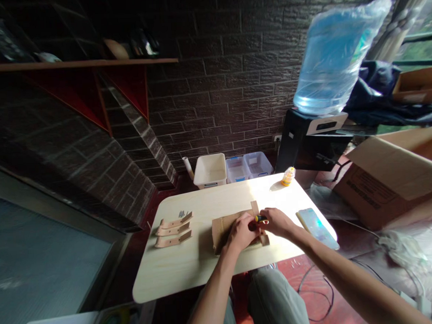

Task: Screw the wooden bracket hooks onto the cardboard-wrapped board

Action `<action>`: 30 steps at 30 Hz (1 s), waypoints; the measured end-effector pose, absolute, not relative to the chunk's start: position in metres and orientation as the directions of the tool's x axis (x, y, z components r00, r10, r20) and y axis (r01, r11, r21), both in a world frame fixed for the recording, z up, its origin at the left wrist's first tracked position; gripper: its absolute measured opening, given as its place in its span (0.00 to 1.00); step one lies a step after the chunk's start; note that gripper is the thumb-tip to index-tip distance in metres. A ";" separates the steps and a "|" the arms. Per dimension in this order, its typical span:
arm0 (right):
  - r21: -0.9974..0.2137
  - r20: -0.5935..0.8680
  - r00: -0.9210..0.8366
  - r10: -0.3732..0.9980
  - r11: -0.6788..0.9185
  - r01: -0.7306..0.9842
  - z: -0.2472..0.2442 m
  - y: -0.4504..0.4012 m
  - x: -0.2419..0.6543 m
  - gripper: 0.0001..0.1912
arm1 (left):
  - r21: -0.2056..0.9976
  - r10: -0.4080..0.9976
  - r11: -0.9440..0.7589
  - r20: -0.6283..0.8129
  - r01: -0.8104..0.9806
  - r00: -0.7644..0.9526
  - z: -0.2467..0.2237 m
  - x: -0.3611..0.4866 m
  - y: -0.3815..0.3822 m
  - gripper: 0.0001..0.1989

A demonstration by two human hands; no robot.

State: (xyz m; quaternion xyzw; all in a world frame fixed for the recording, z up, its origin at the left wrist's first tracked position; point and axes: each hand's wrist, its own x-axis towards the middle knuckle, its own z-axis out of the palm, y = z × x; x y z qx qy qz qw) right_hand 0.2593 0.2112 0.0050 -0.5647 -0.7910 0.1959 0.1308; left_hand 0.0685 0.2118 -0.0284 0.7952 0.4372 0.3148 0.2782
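Gripping a black-and-yellow handle (pixel 260 218), right-hand fingers (pixel 269 213) curl beside tan wood (pixel 254 207)

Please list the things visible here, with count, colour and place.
Table: one, pale, centre
Wooden pieces: three, brown, table's left
Metal bits: several, grey, behind them
Cardboard block: one, brown, table's middle
Wooden part: at least one, brown, cardboard's right
Tool handle: one, yellow-black, in right hand
Bottle: one, orange-clear, table's back right
Flat object: one, pale blue, table's right
Tubs: three, one white, two clear, by wall
Water jug: one, blue, on dispenser
Dispenser: one, black, back right
Cartons: two, brown, right
Shelf: one, brown, upper left
Left hand: one, bare, at cardboard
Right hand: one, bare, around handle
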 end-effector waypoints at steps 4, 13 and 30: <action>-0.449 -0.007 -0.360 0.933 0.319 0.835 0.007 0.211 0.257 0.09 | 0.700 0.865 -0.482 0.286 0.527 0.412 -0.027 0.066 0.208 0.05; -0.537 0.023 -0.441 0.897 0.383 0.751 0.003 0.214 0.261 0.15 | 0.679 0.840 -0.532 0.345 0.506 0.419 -0.025 0.061 0.207 0.08; -0.842 0.085 -0.205 0.975 0.180 0.509 -0.021 0.198 0.320 0.06 | 0.654 0.809 -0.576 0.373 0.490 0.454 -0.036 0.072 0.219 0.04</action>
